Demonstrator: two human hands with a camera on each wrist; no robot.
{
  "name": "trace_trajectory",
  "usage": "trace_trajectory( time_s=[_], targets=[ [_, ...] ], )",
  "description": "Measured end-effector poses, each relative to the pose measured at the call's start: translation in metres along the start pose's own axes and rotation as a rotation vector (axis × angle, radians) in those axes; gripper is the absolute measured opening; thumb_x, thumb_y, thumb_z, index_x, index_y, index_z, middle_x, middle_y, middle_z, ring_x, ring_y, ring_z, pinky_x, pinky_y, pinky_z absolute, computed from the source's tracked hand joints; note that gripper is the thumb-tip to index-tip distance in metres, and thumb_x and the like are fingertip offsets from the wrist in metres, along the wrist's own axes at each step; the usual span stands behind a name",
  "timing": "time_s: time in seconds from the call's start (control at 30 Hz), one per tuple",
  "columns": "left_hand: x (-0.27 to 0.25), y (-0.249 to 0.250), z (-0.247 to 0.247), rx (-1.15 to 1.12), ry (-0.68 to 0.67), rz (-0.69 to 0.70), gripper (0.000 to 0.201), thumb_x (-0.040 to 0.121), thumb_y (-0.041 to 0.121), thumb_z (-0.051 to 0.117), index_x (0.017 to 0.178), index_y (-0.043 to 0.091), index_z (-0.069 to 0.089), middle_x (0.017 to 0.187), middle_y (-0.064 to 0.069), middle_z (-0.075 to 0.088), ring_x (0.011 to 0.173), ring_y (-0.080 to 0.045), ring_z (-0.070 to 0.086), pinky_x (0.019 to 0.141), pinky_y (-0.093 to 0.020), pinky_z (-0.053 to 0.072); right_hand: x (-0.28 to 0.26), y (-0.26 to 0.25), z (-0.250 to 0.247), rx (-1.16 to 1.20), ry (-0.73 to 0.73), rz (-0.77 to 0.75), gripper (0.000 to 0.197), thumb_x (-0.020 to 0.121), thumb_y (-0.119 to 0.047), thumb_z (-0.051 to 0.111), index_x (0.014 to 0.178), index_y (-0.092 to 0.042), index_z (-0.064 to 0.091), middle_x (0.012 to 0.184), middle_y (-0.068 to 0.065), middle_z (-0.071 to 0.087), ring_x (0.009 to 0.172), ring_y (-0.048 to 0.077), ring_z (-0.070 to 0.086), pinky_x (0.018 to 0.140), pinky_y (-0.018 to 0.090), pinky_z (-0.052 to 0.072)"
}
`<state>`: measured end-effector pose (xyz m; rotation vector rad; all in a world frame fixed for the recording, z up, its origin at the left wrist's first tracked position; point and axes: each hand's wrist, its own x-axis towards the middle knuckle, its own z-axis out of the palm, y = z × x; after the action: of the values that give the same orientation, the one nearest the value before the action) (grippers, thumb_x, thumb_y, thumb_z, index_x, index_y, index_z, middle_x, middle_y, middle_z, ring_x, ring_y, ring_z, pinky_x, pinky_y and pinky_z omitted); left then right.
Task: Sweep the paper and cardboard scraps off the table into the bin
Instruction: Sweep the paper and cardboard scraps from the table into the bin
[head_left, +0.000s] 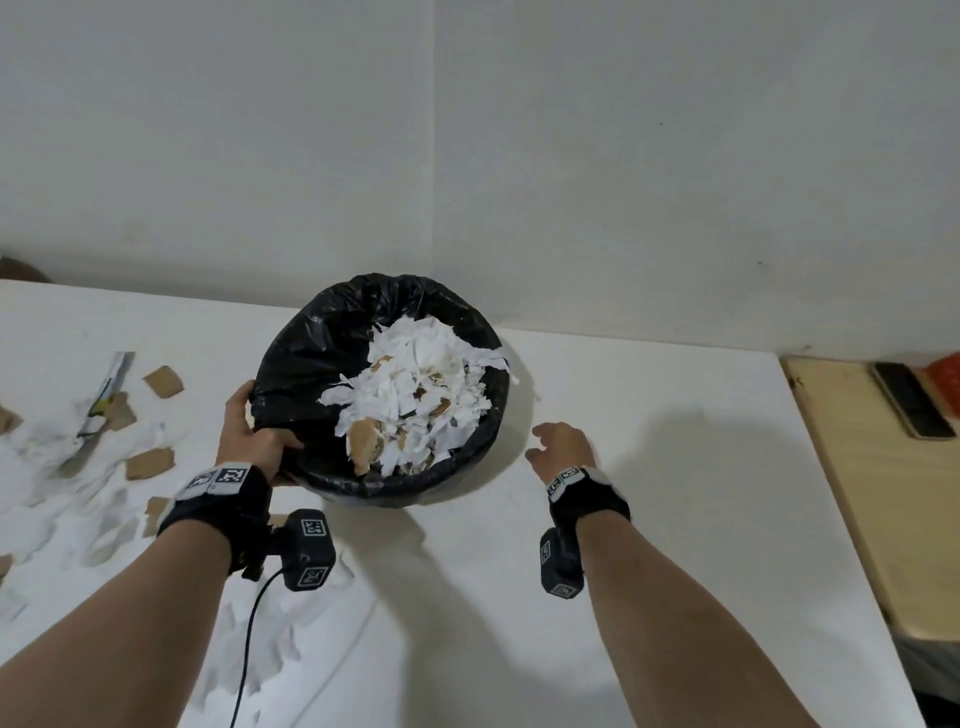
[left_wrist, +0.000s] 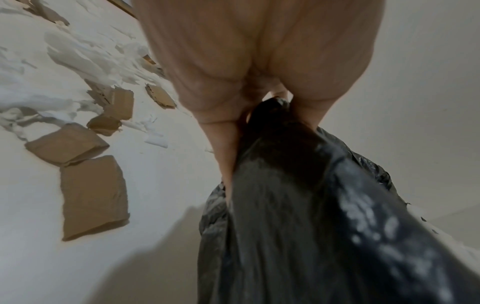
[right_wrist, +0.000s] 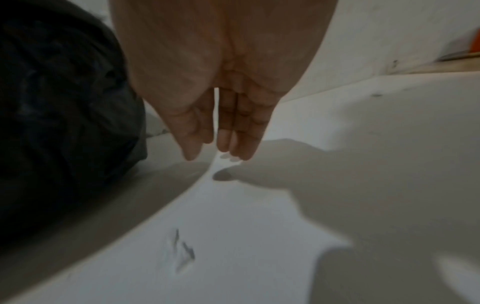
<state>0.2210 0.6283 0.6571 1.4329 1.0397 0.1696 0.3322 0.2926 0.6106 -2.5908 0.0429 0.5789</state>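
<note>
The left hand (head_left: 258, 435) grips the rim of the black bin (head_left: 301, 364), full of scraps (head_left: 415, 395). The right hand (head_left: 563, 448) hangs loose beside it, fingers relaxed, holding nothing.

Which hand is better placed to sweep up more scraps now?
Probably the right hand: it hovers open and empty beside the bin. The left hand grips the bin's rim, though the remaining scraps lie on its side of the table.
</note>
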Motion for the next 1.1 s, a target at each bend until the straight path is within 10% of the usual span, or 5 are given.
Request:
trace_trajectory(
  time_s=[0.27, 0.57, 0.73, 0.97, 1.1],
  targets=[
    [0.0, 0.009, -0.008, -0.016, 0.002, 0.004, 0.089, 0.075, -0.019, 0.046, 0.141, 0.04, 0.04, 0.12, -0.009, 0.057, 0.082, -0.03, 0.059, 0.055, -0.042, 0.057, -0.032, 0.007, 0.047, -0.294, -0.307, -0.257, 0.058, 0.08, -0.029, 0.073, 0.133, -0.014, 0.052, 0.132, 0.003, 0.049, 0.123, 0.021, 0.048, 0.101, 0.027, 0.038],
    [-0.002, 0.008, -0.024, -0.033, -0.042, 0.014, 0.087, 0.077, -0.02, 0.046, 0.142, 0.037, 0.04, 0.102, -0.004, 0.06, 0.078, -0.03, 0.059, 0.065, -0.049, 0.057, -0.05, -0.003, 0.054, -0.154, -0.134, -0.149, 0.032, 0.086, 0.001, 0.051, 0.106, -0.01, 0.073, 0.112, 0.008, 0.071, 0.107, 0.024, 0.064, 0.094, 0.023, 0.046],
    [-0.009, 0.003, -0.041, -0.012, -0.059, 0.013, 0.089, 0.076, -0.021, 0.045, 0.144, 0.037, 0.04, 0.103, -0.009, 0.061, 0.079, -0.032, 0.059, 0.065, -0.048, 0.057, -0.065, -0.004, 0.048, 0.418, 0.13, -0.015, 0.036, 0.072, 0.012, 0.063, 0.063, -0.021, 0.075, 0.055, 0.0, 0.067, 0.055, 0.016, 0.067, 0.071, 0.041, 0.06],
    [-0.034, 0.003, -0.03, 0.039, -0.131, 0.03, 0.089, 0.077, -0.02, 0.044, 0.144, 0.039, 0.038, 0.114, -0.015, 0.06, 0.079, -0.036, 0.06, 0.06, -0.046, 0.057, -0.091, -0.052, -0.04, 0.885, 0.351, -0.123, 0.018, 0.075, 0.01, 0.07, 0.092, 0.002, 0.072, 0.072, 0.011, 0.069, 0.057, 0.017, 0.065, 0.061, 0.019, 0.054],
    [-0.051, 0.004, 0.005, 0.057, -0.197, 0.051, 0.089, 0.076, -0.02, 0.045, 0.144, 0.037, 0.039, 0.111, -0.017, 0.061, 0.078, -0.034, 0.059, 0.065, -0.051, 0.058, -0.09, -0.054, -0.068, 0.827, 0.372, -0.206, 0.032, 0.076, 0.014, 0.064, 0.08, -0.016, 0.073, 0.073, 0.009, 0.069, 0.067, 0.013, 0.067, 0.068, 0.022, 0.054]
  ],
)
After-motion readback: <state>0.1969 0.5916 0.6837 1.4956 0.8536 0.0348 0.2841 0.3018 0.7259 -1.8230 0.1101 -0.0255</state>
